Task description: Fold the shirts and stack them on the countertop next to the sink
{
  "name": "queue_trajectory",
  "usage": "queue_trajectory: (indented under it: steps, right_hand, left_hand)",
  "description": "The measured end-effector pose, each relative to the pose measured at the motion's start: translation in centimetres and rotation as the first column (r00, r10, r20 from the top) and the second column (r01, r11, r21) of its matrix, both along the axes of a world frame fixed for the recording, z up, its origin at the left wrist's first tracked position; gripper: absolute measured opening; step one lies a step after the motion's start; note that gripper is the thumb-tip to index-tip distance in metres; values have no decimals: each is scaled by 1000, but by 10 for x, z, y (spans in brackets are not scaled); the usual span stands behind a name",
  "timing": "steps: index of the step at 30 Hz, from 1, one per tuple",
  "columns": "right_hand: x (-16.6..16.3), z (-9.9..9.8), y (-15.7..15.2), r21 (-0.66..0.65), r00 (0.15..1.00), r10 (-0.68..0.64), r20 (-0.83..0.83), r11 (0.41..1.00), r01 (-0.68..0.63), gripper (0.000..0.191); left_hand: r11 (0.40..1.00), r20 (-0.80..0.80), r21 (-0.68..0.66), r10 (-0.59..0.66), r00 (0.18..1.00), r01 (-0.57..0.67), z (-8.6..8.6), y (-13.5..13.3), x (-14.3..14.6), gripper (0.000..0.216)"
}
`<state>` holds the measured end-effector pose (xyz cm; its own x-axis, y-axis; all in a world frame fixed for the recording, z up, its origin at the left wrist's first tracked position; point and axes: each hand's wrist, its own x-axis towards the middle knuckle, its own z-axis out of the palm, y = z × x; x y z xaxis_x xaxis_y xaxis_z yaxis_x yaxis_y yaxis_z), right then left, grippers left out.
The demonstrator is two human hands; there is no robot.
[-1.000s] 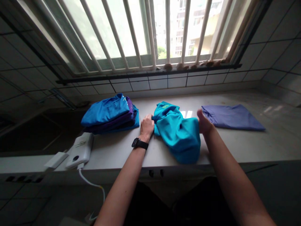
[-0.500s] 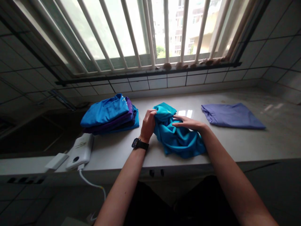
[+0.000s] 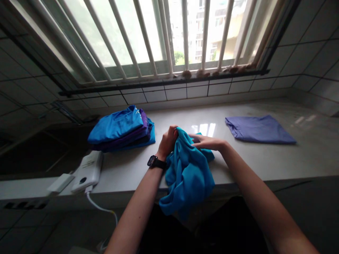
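Note:
A teal-blue piece of clothing (image 3: 189, 173) hangs in loose folds, bunched up, with its lower part over the counter's front edge. My left hand (image 3: 168, 139), with a dark watch at the wrist, is closed on the top of the cloth and lifts it to a peak. From the other side my right hand (image 3: 205, 141) reaches in, thumb and fingers apart, touching the cloth near the top. Its fingertips are partly hidden by the folds. Another part of the same teal cloth lies flat on the counter beneath the right hand.
To the left, a stack of folded blue and purple clothes (image 3: 119, 128) stands beside the dark sink (image 3: 53, 151). A white device (image 3: 88, 171) with a cable and a small white block (image 3: 61, 182) sit near the front edge. A folded lavender garment (image 3: 261, 129) lies right.
The left hand has pulled the teal cloth up and towards me, so it hangs over the front edge. Its spread part has left the right side; the right hand has shifted slightly left.

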<state>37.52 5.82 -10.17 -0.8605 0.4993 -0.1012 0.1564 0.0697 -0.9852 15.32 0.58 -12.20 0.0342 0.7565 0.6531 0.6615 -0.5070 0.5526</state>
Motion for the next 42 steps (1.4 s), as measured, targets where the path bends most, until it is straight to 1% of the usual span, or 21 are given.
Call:
queue_trajectory:
  steps: [2, 3, 5, 8, 10, 12, 15, 16, 17, 18, 20, 22, 23, 26, 28, 30, 33, 35, 37, 39, 42]
  right_hand:
    - [1, 0, -2, 0, 994, 99, 38, 995, -100, 57]
    - [2, 1, -2, 16, 998, 68, 6, 998, -68, 49]
    - [2, 3, 0, 43, 984, -120, -132, 991, 127, 39]
    - [1, 7, 5, 54, 855, -421, -304, 888, 457, 39]
    - [1, 8, 7, 51, 823, -480, -304, 854, 518, 37]
    - [3, 10, 5, -7, 870, -415, -266, 904, 428, 32]
    - [14, 10, -1, -194, 970, -142, -198, 975, 103, 30]
    - [18, 10, -3, -242, 984, -19, -175, 970, -24, 33]
    - [23, 9, -6, -272, 981, 103, -162, 951, -145, 39]
    - [27, 8, -8, -284, 965, 202, -169, 927, -244, 47]
    - [32, 7, -11, -263, 940, 232, -251, 918, -296, 62]
    - [31, 7, -11, -246, 927, 13, -376, 962, -114, 65]
    - [28, 7, -10, -255, 898, -136, -418, 967, 27, 61]
    - [12, 8, -1, -292, 776, -456, -437, 887, 357, 49]
    - [3, 7, 5, -296, 733, -543, -410, 839, 456, 46]
    - [0, 7, 9, -296, 755, -550, -358, 833, 467, 43]
    - [5, 10, 8, -326, 884, -432, -180, 874, 361, 29]
    - [12, 13, 4, -359, 947, -310, -87, 896, 260, 23]
    - [20, 14, 0, -391, 981, -179, -70, 910, 138, 26]
    - [29, 12, -5, -410, 992, -71, -103, 912, 23, 34]
    - [39, 7, -10, -389, 968, -141, -208, 920, 50, 40]
  left_hand:
    - [994, 2, -101, -41, 999, 41, 2, -1, 2, 25]
    - [985, 2, -159, -64, 998, 64, 3, -1, 3, 24]
    - [952, 9, -279, -129, 992, 127, 7, -1, 6, 24]
    - [856, 92, -426, -280, 956, 292, 14, -3, 12, 26]
    - [753, 206, -506, -368, 907, 421, 18, -6, 13, 32]
    - [609, 357, -578, -411, 839, 544, 19, -9, 9, 42]
    - [331, 599, -607, -407, 690, 722, 16, -19, -8, 60]
    - [273, 670, -569, -394, 629, 776, 15, -23, -15, 67]
    - [256, 728, -510, -379, 571, 821, 13, -26, -22, 71]
    - [287, 775, -436, -362, 518, 853, 12, -30, -27, 71]
    - [452, 843, -269, -316, 435, 850, 12, -35, -31, 62]
    - [610, 887, -138, -274, 371, 781, 15, -37, -26, 53]
    - [657, 902, -98, -259, 345, 747, 18, -37, -21, 53]
    - [707, 922, -72, -222, 318, 703, 29, -32, -4, 68]
    - [733, 926, -115, -165, 340, 670, 33, -26, 2, 81]
    - [751, 919, -198, -81, 385, 630, 33, -19, 3, 91]
    - [694, 854, -400, 45, 518, 598, 26, -10, 0, 93]
    - [645, 782, -503, 56, 620, 575, 22, -7, -2, 88]
    - [594, 738, -540, -7, 675, 596, 20, -7, -1, 79]
    - [493, 718, -560, -114, 687, 667, 22, -8, 1, 67]
    - [331, 671, -608, -272, 690, 722, 27, -14, 3, 56]
